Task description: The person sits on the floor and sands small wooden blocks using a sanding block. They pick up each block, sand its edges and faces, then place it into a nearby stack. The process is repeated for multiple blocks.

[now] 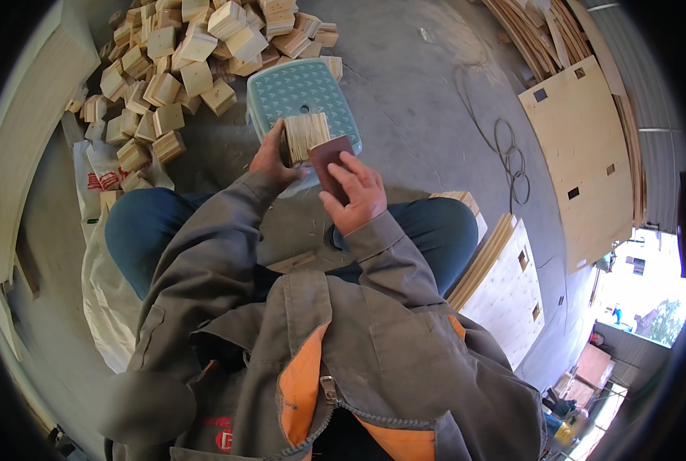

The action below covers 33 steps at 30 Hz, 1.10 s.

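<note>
A plywood block [306,134] with its layered edges facing up sits on a light blue plastic stool [335,96] between my knees. Fingers and thumb of my left hand [272,160] are wrapped around the block's left side. In my right hand [356,192] is a flat, reddish-brown sanding pad [331,157], held tilted with the fingers spread over its face. The pad overlaps the block's lower right corner; whether the two touch there I cannot tell. My left fingertips are partly hidden behind the block.
Beyond the stool, to the left, lies a heap of plywood blocks [197,46]. A white sack [105,269] is by my left knee. Plywood sheets with square holes lean beside my right knee [512,284] and farther right [589,154]. A cable [504,154] loops across the floor.
</note>
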Each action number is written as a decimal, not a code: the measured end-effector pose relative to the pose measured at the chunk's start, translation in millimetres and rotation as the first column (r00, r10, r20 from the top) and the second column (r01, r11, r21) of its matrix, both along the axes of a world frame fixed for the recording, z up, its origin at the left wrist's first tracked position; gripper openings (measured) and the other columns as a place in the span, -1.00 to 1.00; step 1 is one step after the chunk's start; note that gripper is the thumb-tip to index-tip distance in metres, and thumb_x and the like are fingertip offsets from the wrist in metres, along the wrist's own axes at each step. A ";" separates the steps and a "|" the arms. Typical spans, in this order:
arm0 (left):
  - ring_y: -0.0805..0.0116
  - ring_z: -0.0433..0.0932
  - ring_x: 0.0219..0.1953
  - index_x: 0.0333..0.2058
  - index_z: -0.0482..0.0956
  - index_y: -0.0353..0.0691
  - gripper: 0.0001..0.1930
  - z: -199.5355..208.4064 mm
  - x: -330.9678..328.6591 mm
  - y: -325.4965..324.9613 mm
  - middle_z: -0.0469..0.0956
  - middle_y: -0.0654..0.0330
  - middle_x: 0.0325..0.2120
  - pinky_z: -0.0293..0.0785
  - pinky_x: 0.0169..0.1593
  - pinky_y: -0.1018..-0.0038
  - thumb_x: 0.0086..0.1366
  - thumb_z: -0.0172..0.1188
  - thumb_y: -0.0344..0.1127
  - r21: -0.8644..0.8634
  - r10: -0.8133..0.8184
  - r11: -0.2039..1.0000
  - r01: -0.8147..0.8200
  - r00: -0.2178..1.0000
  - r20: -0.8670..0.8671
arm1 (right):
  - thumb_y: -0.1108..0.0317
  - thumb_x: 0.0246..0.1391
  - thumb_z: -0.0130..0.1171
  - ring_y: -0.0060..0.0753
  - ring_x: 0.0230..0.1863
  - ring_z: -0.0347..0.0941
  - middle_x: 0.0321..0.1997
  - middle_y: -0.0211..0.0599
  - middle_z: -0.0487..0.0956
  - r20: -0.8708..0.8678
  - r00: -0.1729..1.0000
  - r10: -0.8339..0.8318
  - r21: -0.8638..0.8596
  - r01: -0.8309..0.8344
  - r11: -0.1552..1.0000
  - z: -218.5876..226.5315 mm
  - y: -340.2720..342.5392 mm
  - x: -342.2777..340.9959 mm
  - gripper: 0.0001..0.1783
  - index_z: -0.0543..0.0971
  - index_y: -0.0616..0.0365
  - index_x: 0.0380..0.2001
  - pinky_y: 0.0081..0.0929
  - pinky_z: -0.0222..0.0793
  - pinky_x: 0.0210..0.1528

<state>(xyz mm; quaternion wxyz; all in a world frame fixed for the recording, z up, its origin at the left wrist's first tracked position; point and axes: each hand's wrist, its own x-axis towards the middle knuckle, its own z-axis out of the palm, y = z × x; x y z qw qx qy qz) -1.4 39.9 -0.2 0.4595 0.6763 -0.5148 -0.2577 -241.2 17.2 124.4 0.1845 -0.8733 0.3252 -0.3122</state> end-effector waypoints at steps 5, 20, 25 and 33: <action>-0.17 0.58 0.24 0.49 0.19 -0.12 0.15 1.5 -8.3 -3.9 0.43 -0.11 0.33 0.58 0.26 0.16 -0.03 0.66 -0.05 -0.028 0.078 0.997 -0.078 0.997 0.018 | 0.27 -0.11 0.53 0.06 0.24 0.47 0.38 -0.32 0.52 -0.152 0.986 0.064 -0.065 -0.075 0.995 -2.1 6.4 29.8 -0.41 0.70 -0.13 0.10 0.04 0.45 0.23; -0.16 0.58 0.20 0.40 0.28 -0.03 0.15 16.3 -4.1 -1.8 0.47 -0.01 0.26 0.56 0.25 0.12 -0.22 0.72 -0.13 0.021 0.050 0.999 -0.050 0.999 0.009 | 0.24 0.01 0.48 0.10 0.30 0.46 0.36 -0.19 0.55 -0.105 0.980 -0.171 0.031 0.175 0.984 -9.3 -116.7 96.9 -0.45 0.70 0.00 0.13 0.00 0.37 0.36; -0.14 0.55 0.24 0.39 0.29 -0.02 0.13 16.5 -2.9 -1.3 0.45 0.00 0.27 0.55 0.27 0.12 -0.21 0.71 -0.15 0.048 0.066 0.997 -0.066 0.998 0.015 | 0.28 -0.08 0.55 0.09 0.35 0.45 0.37 -0.11 0.54 -0.058 0.991 -0.118 0.023 0.119 0.993 -5.3 -61.3 31.8 -0.36 0.67 0.03 0.16 -0.01 0.35 0.37; -0.11 0.54 0.26 0.40 0.28 0.01 0.15 31.3 -6.6 -3.2 0.44 0.01 0.27 0.54 0.29 0.12 -0.23 0.70 -0.20 0.134 0.073 0.988 -0.072 0.997 0.003 | 0.27 -0.09 0.55 0.07 0.25 0.48 0.39 -0.20 0.52 -0.106 0.993 -0.054 -0.045 0.049 0.998 -13.6 -23.2 17.6 -0.39 0.70 -0.02 0.12 0.03 0.39 0.32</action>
